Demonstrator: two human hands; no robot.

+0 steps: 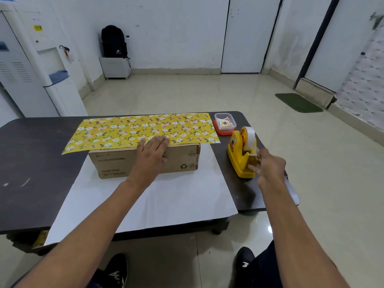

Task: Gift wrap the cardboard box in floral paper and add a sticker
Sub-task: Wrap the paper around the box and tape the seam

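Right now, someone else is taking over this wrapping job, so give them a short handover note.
The left hand lies flat, pressing the far flap of the floral paper onto the top of the cardboard box.
The right hand is at the yellow tape dispenser and appears to pinch the end of the tape.
The sticker tub sits far right on the table.
Done: box on the paper's white side, first flap over.
Left: tape it, fold the near flap, close the ends, add a sticker.
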